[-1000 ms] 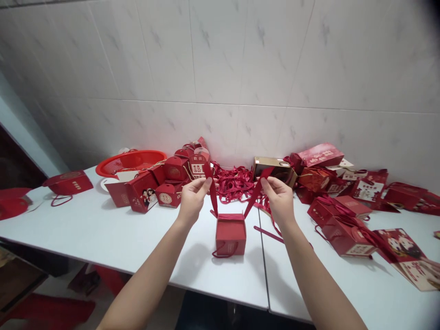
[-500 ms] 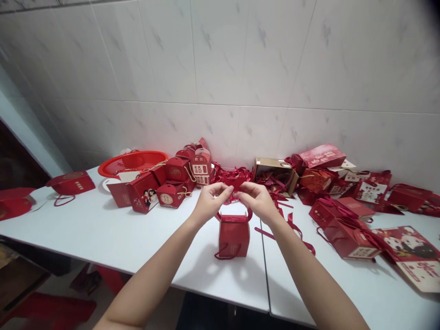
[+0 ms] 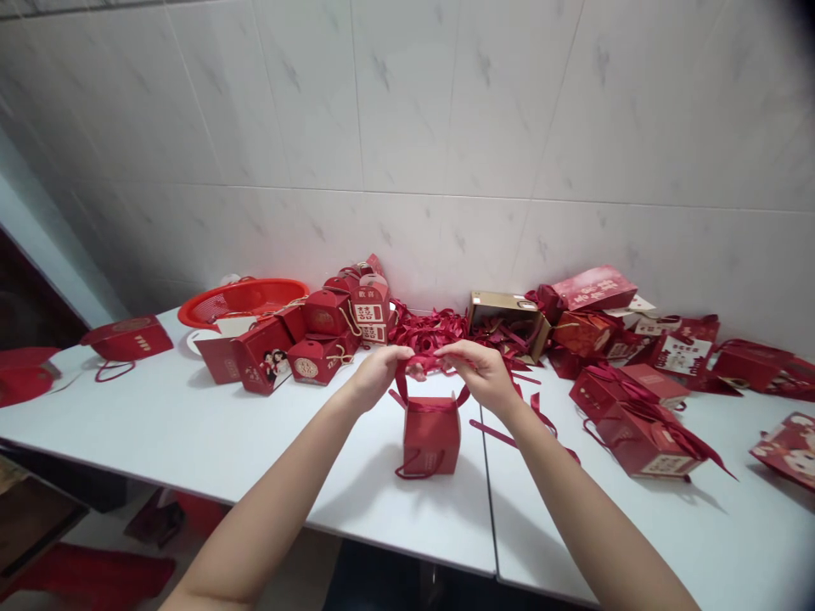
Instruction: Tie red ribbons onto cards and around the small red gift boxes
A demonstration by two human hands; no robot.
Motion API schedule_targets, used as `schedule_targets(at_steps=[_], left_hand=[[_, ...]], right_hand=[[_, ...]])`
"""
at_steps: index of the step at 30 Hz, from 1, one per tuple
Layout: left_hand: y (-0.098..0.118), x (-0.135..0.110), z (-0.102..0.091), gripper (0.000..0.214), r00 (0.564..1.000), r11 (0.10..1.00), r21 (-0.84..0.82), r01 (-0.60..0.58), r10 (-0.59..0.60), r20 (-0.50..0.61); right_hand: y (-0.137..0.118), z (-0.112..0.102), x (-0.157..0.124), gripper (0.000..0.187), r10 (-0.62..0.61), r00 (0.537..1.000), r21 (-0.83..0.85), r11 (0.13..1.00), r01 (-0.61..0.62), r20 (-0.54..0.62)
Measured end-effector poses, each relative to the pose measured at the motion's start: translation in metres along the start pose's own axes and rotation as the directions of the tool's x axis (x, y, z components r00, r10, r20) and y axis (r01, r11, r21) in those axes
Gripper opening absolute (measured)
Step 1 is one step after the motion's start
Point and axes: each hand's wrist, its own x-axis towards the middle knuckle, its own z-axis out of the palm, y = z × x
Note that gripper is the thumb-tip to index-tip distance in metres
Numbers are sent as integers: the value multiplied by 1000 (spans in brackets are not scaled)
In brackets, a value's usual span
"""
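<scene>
A small red gift box (image 3: 431,434) stands upright on the white table in front of me, with a dark red cord handle hanging on its near side. A red ribbon (image 3: 463,394) rises from both sides of its top. My left hand (image 3: 382,373) is closed on the ribbon at the upper left, above the box. My right hand (image 3: 477,370) pinches the ribbon at the upper right, thumb and fingers together. Part of the ribbon between the hands blends with the red pile behind it.
Behind my hands lies a heap of red ribbons (image 3: 433,327), beside an open carton (image 3: 509,305). Red boxes (image 3: 324,314) and a red plastic basket (image 3: 197,316) stand left. Ribboned boxes (image 3: 655,437) and bags (image 3: 684,352) lie right. A seam splits the white table (image 3: 267,450).
My hands have moved slightly apart and the ribbon between them looks opened out. The panda-printed packet at the far right has shifted away to the right.
</scene>
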Motion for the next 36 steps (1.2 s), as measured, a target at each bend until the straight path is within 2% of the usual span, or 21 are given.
schedule_targets(at_steps=[2,4,5,8,10,12,14,16,18,20,22,24,25,28,30,33,36], left_hand=[[1,0,0,26,998,997,-58,52,-49,43],[2,-1,1,26,993,991,-99,85,-77,84],[3,-1,2,26,992,989,-113,95,-84,99],[4,-3,2,25,987,986,-121,112,-97,127],[4,-4,1,24,987,990,-98,97,-83,136],[3,-7,0,21,993,999,-30,34,-30,116],[3,-13,0,14,997,994,96,-57,52,53],[2,-20,-2,5,979,943,286,-169,195,-62],[0,-29,-8,4,914,827,506,-245,371,-163],[-5,-40,-21,9,849,707,670,-226,480,-220],[-14,-51,-39,12,838,660,744,-104,461,-292],[-29,-64,-60,10,841,658,746,102,344,-418],[-37,-71,-69,10,846,656,738,157,297,-443],[-66,-87,-92,16,870,627,727,279,155,-468],[-84,-94,-102,19,859,582,725,368,84,-505],[-102,-98,-112,21,826,520,717,464,37,-562],[-108,-97,-118,21,825,494,729,474,41,-564]], right_hand=[[1,-8,0,21,-190,978,-220,954,203,81],[2,-13,0,28,-347,921,-431,813,391,179],[3,-15,0,29,-388,898,-504,744,439,210],[5,-15,-1,30,-437,865,-632,604,486,249],[6,-13,-3,29,-452,859,-660,572,487,241],[6,-10,-6,29,-457,865,-658,589,469,207],[6,-7,-10,31,-442,886,-629,652,423,139],[8,-5,-15,32,-405,914,-573,741,350,33],[10,-7,-23,26,-312,942,-525,826,203,-126],[16,-14,-35,20,-181,943,-502,865,17,-279],[25,-24,-50,26,-72,923,-503,853,-140,-378],[37,-36,-69,33,8,908,-511,825,-243,-419],[45,-41,-79,34,58,902,-510,809,-294,-428],[66,-54,-109,31,226,880,-507,745,-432,-418],[76,-61,-125,31,315,851,-513,691,-510,-421],[86,-70,-139,31,406,801,-517,614,-596,-441],[90,-76,-141,23,438,782,-519,586,-622,-444]])
